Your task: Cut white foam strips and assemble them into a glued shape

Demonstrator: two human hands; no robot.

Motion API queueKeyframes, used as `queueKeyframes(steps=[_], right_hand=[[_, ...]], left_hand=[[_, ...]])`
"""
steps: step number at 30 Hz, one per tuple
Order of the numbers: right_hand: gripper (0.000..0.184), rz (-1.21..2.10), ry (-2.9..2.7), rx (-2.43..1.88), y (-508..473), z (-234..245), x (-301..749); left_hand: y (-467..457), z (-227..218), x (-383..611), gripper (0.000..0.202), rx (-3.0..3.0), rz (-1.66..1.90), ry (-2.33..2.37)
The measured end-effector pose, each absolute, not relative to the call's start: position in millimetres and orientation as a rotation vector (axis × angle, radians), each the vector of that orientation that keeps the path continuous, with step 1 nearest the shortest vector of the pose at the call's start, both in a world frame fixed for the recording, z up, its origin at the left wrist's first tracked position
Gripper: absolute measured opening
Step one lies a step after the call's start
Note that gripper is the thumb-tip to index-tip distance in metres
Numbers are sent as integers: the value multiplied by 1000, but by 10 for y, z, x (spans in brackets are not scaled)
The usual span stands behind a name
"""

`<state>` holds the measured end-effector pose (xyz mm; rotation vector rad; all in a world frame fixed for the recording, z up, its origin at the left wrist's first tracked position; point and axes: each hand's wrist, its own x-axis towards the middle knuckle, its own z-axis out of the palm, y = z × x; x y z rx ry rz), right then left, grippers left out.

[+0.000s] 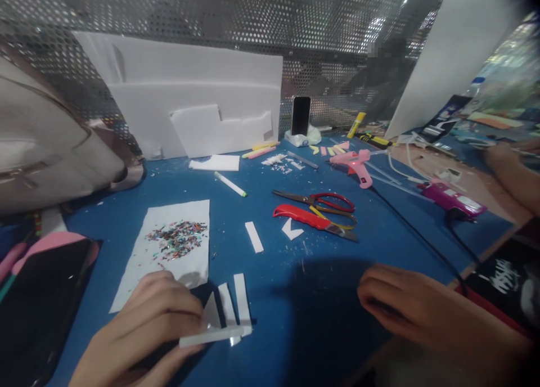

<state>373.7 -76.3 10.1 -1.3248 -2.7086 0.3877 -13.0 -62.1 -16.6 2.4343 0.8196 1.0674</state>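
My left hand (147, 328) is at the lower left, fingers pinched on a small piece made of white foam strips (228, 316), held just above the blue table (295, 297). My right hand (400, 305) rests on the table at the lower right with its fingers curled under; whether anything is in it is hidden. Beside the left hand lies a white paper sheet (169, 252) with a heap of coloured glitter bits (177, 238). Loose white foam bits (253, 237) lie in the middle.
Red-handled scissors (324, 201) and a red utility knife (307, 218) lie mid-table. A pink glue gun (356, 163), a purple one (451, 198) with cords, a marker (230, 184), a standing phone (301, 116), foam boards (189, 100), a bag (50, 151) and another person's arm (512, 176) surround them.
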Motion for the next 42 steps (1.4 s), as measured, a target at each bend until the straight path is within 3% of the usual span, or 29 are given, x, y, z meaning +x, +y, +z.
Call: queueKeyframes(steps=[6, 12, 18, 28, 33, 37, 40, 42], right_hand=[[14, 502, -2769, -1199, -273, 311, 3696], [8, 173, -2491, -1358, 896, 724, 3440], [14, -45, -2401, -1411, 1840, 528, 3194], [18, -125, -2372, -1327, 1712, 513, 3219], [31, 142, -2476, -1056, 934, 458, 2896], [31, 719, -2569, -709, 237, 321, 2635], [29, 1145, -2481, -677, -18, 238, 2525], [20, 1417, -2253, -698, -54, 203, 2485]], left_hand=[[-615, -126, -142, 10, 2478, 1007, 807], [-607, -86, -185, 5, 2538, 952, 800], [-611, -65, -174, 8, 2502, 946, 785], [-610, -104, -148, 10, 2443, 1001, 822], [-621, -93, -146, 16, 2431, 998, 911], [-651, -63, -49, 20, 2273, 1037, 1060], [-668, -39, 95, 8, 1991, 1049, 1284], [-677, -18, 199, 11, 1898, 998, 1333]])
